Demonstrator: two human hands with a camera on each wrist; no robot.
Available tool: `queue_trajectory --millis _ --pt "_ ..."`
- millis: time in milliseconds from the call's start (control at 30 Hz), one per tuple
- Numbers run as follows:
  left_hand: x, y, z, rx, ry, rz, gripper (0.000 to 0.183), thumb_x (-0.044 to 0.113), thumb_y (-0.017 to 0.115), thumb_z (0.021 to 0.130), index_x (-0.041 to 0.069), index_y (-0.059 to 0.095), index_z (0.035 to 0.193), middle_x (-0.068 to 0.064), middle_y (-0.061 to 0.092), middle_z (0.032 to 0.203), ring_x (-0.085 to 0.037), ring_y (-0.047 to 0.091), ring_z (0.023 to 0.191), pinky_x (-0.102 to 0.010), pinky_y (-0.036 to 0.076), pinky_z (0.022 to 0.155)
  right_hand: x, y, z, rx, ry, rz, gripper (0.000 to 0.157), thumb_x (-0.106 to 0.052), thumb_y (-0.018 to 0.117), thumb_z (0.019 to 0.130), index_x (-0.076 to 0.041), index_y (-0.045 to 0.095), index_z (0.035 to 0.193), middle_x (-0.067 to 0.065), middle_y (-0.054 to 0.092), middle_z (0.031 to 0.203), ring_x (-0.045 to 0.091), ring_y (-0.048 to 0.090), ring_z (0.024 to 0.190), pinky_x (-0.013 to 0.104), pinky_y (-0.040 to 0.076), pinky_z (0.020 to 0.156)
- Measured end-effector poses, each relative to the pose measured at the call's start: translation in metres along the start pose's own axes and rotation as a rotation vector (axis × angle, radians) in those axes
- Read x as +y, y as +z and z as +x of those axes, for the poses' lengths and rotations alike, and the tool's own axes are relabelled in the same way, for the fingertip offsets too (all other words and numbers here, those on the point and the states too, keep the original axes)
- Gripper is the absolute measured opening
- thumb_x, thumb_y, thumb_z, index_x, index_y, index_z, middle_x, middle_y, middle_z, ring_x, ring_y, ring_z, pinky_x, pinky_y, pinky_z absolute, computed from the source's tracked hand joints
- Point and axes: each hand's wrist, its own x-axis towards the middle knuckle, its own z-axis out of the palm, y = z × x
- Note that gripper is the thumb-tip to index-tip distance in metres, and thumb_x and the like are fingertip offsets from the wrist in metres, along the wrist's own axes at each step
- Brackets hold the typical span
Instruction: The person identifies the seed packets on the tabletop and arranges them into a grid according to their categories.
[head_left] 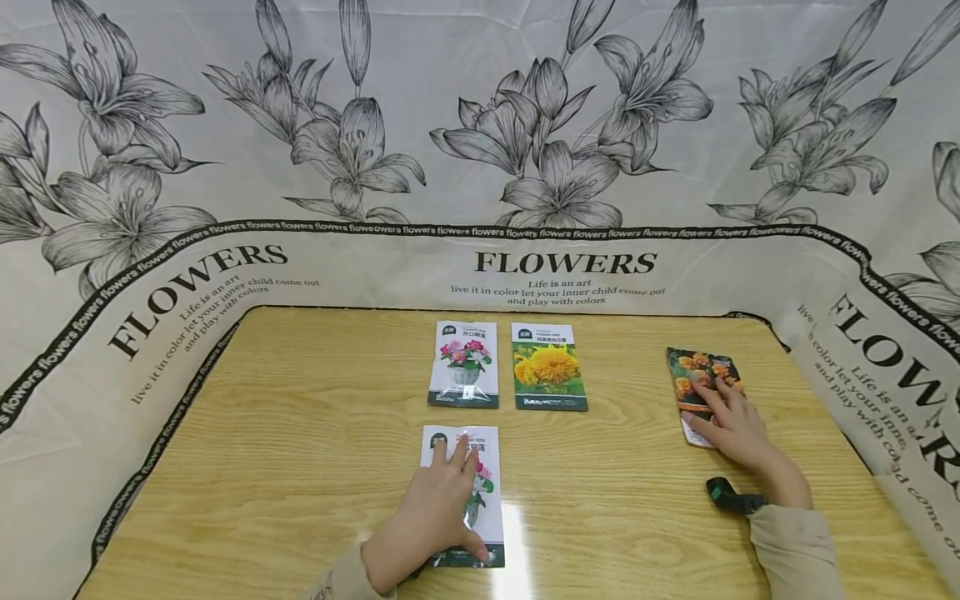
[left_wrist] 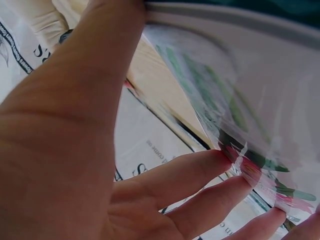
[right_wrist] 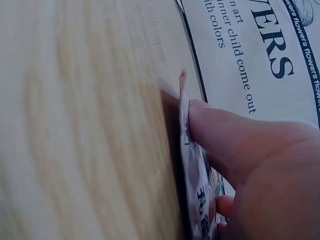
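Observation:
My left hand (head_left: 438, 496) lies over a white seed packet (head_left: 491, 517) with pink and white potted flowers, at the front middle of the table. Its fingers are spread, fingertips on the packet's upper part and thumb near its lower right edge. In the left wrist view, fingertips (left_wrist: 252, 181) touch the printed flowers. My right hand (head_left: 735, 429) rests with extended fingers on a dark packet of orange flowers (head_left: 684, 367) at the right. The thumb (right_wrist: 215, 117) presses on that packet's face in the right wrist view. Part of each packet is hidden under the hand.
Behind the left hand lie another potted-flower packet (head_left: 462, 375) and, beside it, a yellow sunflower packet (head_left: 549, 371). All rest on a wooden table (head_left: 300, 433). A flower-printed cloth (head_left: 555, 287) stands around its back and sides. A black device (head_left: 727, 497) is at the right wrist.

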Motion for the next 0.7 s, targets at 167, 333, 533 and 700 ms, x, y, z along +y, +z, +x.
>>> queue_trajectory --millis 167,333,533,700 --pt "0.001 -0.001 0.000 -0.002 0.001 0.012 0.129 0.076 0.083 0.043 0.002 0.051 0.144 -0.019 0.041 0.152 -0.043 0.043 0.130 -0.040 0.059 0.070 -0.005 0.004 -0.003 -0.024 -0.014 -0.014 0.076 -0.041 0.051 0.102 -0.007 0.013 0.159 0.042 0.000 0.153 0.069 -0.005 0.133 0.083 0.000 0.095" --pt "0.001 -0.001 -0.001 0.010 0.006 0.029 0.130 0.077 0.082 0.043 0.002 0.051 0.144 -0.019 0.042 0.152 -0.043 0.044 0.130 -0.039 0.059 0.068 -0.003 0.008 -0.007 -0.066 -0.003 -0.051 0.078 -0.047 0.048 0.102 -0.015 0.007 0.161 0.038 -0.003 0.156 0.068 -0.007 0.134 0.085 0.000 0.092" --pt "0.000 0.000 0.000 0.016 0.008 0.019 0.131 0.077 0.082 0.042 0.001 0.050 0.144 -0.020 0.042 0.151 -0.044 0.044 0.130 -0.042 0.059 0.071 -0.017 0.010 -0.012 -0.107 0.003 -0.064 0.078 -0.054 0.048 0.100 -0.015 0.015 0.159 0.037 -0.002 0.156 0.066 -0.007 0.135 0.085 0.001 0.092" --pt "0.000 -0.001 0.000 0.009 0.005 0.021 0.131 0.078 0.081 0.042 0.002 0.050 0.144 -0.019 0.042 0.152 -0.043 0.044 0.130 -0.042 0.059 0.070 -0.031 0.011 -0.017 -0.131 0.022 -0.082 0.078 -0.054 0.049 0.099 -0.013 0.017 0.158 0.037 -0.001 0.157 0.066 -0.005 0.135 0.084 0.002 0.092"
